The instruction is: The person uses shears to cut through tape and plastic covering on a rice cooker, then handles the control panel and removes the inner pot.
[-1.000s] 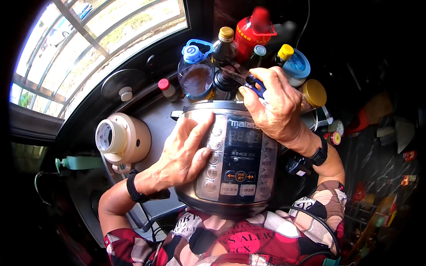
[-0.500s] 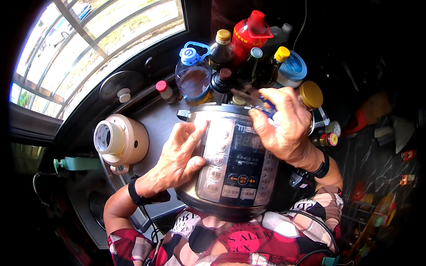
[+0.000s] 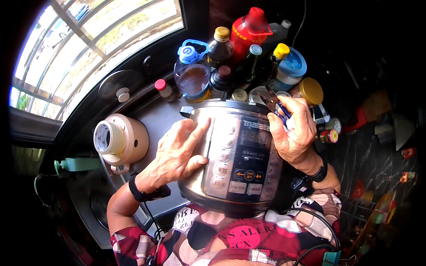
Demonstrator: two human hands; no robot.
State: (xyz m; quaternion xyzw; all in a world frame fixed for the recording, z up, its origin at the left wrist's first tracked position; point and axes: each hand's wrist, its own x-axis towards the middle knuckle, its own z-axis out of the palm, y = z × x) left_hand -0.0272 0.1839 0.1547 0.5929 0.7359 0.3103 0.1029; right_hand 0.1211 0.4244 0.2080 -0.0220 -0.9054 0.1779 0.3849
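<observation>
I've got the electric cooker (image 3: 246,159) at frame centre, control panel facing the camera, base just above the patterned shirt (image 3: 213,235) at the bottom. Left hand (image 3: 177,153) is unclenched, fingers extended against the cooker's left side. Right hand (image 3: 295,131) is gripping a blue-handled tool (image 3: 281,113) near the cooker's upper right edge; I can't tell its exact type. Upper centre, I see a blue-capped jug (image 3: 191,82) and a red bottle (image 3: 247,37). Left of frame: tape roll (image 3: 116,138) on a cream pot (image 3: 138,138).
</observation>
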